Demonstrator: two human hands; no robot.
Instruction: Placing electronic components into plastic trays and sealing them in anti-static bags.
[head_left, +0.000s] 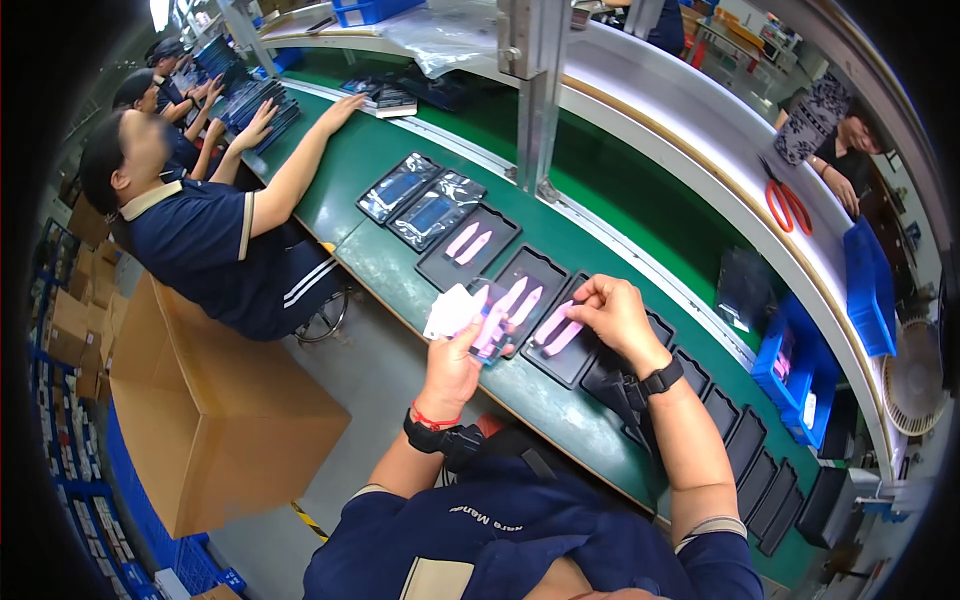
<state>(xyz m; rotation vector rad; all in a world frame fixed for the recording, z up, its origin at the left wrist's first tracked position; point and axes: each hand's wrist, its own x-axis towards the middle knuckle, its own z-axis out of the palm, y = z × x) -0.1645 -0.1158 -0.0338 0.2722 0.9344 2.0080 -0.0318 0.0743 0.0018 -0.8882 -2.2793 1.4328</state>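
Observation:
My left hand (pixel 452 378) is closed round a loose bunch of pink pointed strips (pixel 493 330) and white cards (pixel 450 312), held over the front edge of the bench. My right hand (pixel 615 312) pinches the upper end of a pink strip (pixel 563 338) at a shallow black tray (pixel 566 370). A second pink strip lies beside it in that tray. Behind my left hand's bunch is another black tray (pixel 545 268), partly hidden, with pink strips over it. Farther left, a tray (pixel 498 228) has two pink strips lying in it.
Two trays with film-wrapped dark panels (pixel 437 208) lie farther left. More black trays (pixel 735 430) overlap toward the right. Blue bins (pixel 800 375) and red-handled scissors (pixel 788 205) are at the right. A metal post (pixel 535 110) rises behind the bench. A co-worker (pixel 200 220) sits left, behind a large carton (pixel 230 410).

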